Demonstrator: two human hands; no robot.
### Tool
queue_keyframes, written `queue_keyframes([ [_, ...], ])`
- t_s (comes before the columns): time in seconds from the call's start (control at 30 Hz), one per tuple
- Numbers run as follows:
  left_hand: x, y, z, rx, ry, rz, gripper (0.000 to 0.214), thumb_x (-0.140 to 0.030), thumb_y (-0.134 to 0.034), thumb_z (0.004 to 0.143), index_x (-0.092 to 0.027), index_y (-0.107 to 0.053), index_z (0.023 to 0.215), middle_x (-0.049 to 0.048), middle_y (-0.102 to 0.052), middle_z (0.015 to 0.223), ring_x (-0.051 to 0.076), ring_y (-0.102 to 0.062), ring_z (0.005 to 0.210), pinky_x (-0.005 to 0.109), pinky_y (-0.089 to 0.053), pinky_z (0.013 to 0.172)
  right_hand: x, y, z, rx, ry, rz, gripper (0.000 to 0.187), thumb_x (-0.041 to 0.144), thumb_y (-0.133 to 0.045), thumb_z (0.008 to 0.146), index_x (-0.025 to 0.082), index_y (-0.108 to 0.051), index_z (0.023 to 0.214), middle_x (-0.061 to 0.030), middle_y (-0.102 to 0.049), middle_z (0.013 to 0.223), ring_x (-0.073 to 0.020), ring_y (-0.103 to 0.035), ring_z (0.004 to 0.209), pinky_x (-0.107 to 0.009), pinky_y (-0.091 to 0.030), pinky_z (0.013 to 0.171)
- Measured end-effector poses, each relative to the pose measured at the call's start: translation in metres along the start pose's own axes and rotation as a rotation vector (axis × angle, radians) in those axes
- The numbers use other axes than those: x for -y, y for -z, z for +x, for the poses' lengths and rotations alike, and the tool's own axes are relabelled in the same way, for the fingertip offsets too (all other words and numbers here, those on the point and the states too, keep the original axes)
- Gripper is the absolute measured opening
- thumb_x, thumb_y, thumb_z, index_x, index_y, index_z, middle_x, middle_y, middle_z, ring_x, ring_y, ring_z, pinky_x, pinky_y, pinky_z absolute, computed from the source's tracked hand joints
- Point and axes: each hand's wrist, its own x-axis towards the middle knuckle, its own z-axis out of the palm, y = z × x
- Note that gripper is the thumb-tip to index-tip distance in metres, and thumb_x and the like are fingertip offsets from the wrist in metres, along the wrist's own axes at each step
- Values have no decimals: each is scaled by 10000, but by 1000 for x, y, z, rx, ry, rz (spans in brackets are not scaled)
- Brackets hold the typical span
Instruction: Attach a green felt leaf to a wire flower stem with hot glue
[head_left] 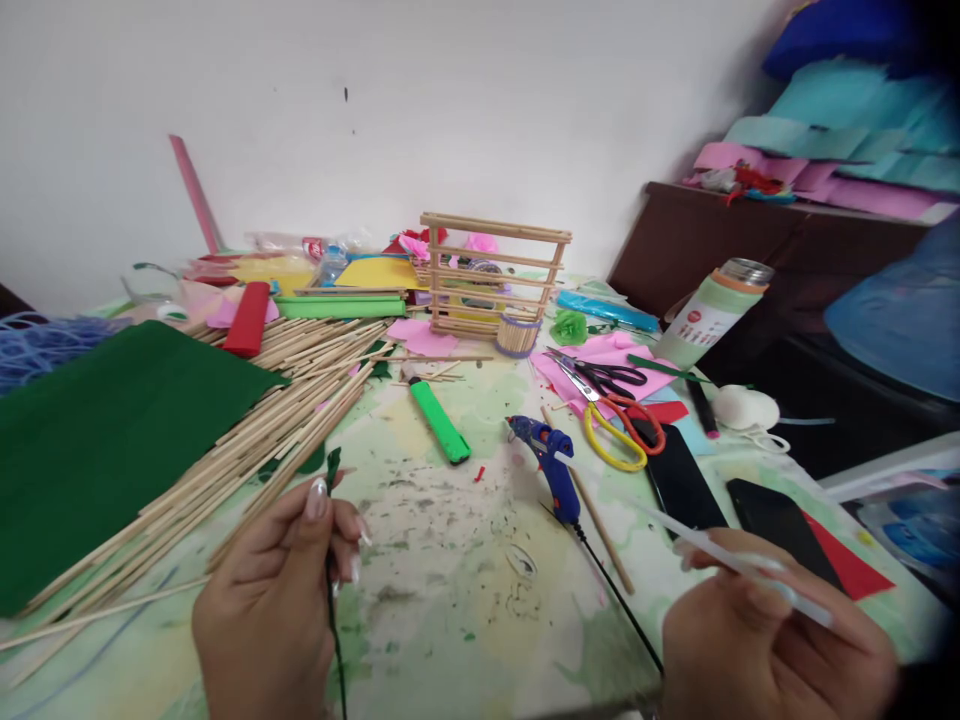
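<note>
My left hand (pixel 262 610) pinches a thin dark green stem (pixel 337 640), its leafy tip poking up above the thumb and its length hanging down. In my right hand (pixel 772 650), closed fingers grip a translucent glue stick (pixel 667 520). The stick's far end reaches the back of a blue glue gun (pixel 561 485) lying on the table; I cannot tell how far it goes in. The gun's black cord (pixel 619 605) runs toward me. Between the hands, farther back, lies a bright green marker-shaped piece (pixel 439 420).
Wooden sticks (pixel 292 400) and dark green paper (pixel 127 430) cover the left side. A stick frame (pixel 495 265) stands behind. At right lie scissors (pixel 611 430), black phones (pixel 682 480) and pink paper (pixel 555 370); a bottle (pixel 712 310) stands farther back.
</note>
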Motion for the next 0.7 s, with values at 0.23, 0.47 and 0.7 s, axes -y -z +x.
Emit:
queue_keyframes([
  [0.23, 1, 4, -1, 0, 9, 36, 189, -340, -742, 767, -193, -693, 875, -32, -607, 620, 43, -436, 443, 124, -316, 365, -2, -15, 13, -235, 33, 0, 159, 276, -690, 783, 193, -593, 687, -20, -602, 657, -185, -579, 548, -340, -437, 467],
  [0.47, 1, 3, -1, -8, 4, 15, 178, -299, -750, 757, -188, -709, 889, -27, -611, 602, 40, -451, 421, 123, -337, 372, -8, -13, 16, -125, -72, -232, 276, 452, -586, 826, 213, -583, 688, -57, -589, 631, -237, -603, 564, -396, -498, 474],
  [0.7, -1, 1, -2, -39, 20, 32, 208, -328, -753, 743, -195, -715, 898, -30, -602, 565, 50, -432, 358, 138, -299, 313, 13, 2, 12, -15, -84, -319, 154, 419, -634, 779, 266, -642, 765, -74, -654, 700, -291, -655, 651, -486, -534, 558],
])
